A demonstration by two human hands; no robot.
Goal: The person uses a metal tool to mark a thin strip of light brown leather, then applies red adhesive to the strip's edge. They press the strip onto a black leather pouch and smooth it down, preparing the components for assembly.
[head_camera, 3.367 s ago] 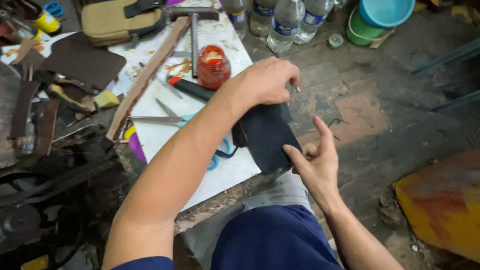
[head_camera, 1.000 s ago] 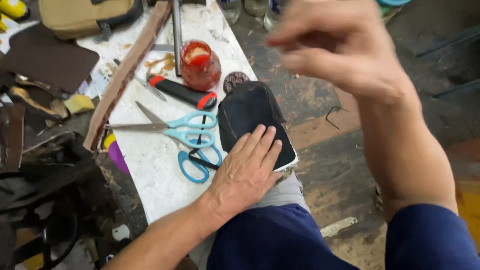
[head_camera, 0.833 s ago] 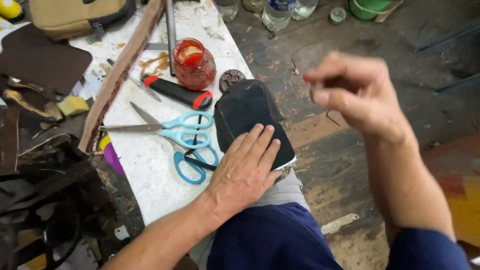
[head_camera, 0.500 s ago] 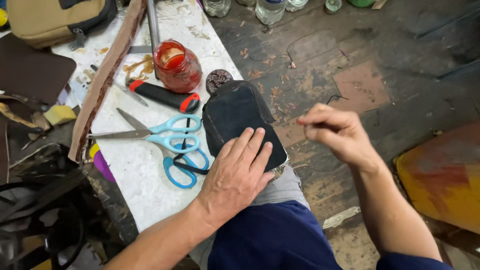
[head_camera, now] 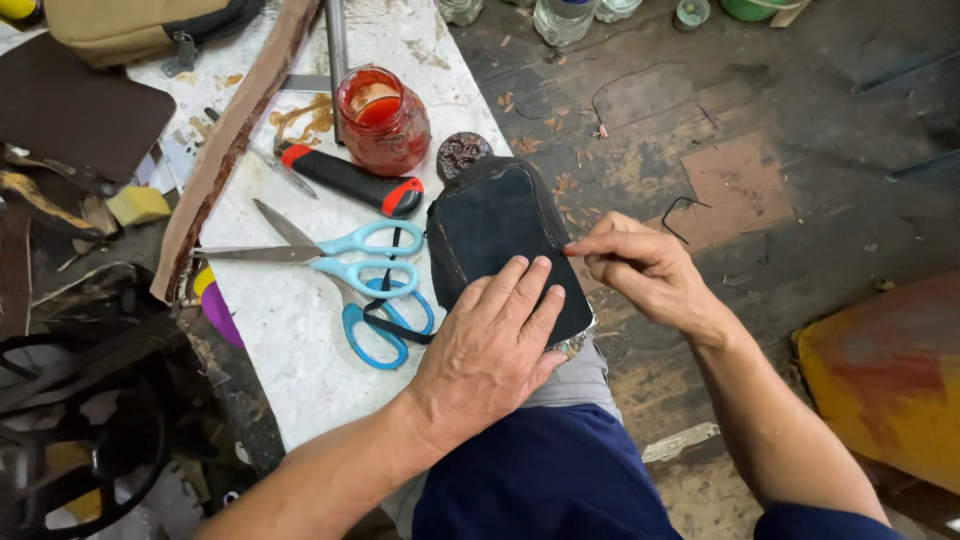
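A black leather piece [head_camera: 490,225] with rounded corners lies on the front edge of the white table [head_camera: 290,340] and partly over my knee. My left hand [head_camera: 490,345] lies flat on its near end, fingers together, pressing it down. My right hand [head_camera: 650,275] is at its right edge, thumb and forefinger pinched together against the rim. Whatever thin thing sits in that pinch is too small to make out.
Left of the piece lie light blue scissors [head_camera: 330,250] and darker blue scissors [head_camera: 385,320]. Behind it are a black-and-red handled knife [head_camera: 350,180], a red jar [head_camera: 383,120] and a dark round lid [head_camera: 463,153]. A long brown strip [head_camera: 225,150] crosses the table. Bottles [head_camera: 565,15] stand on the floor.
My right hand came down from high in front of the camera to the right edge of the leather piece. My left hand stayed flat on the piece.
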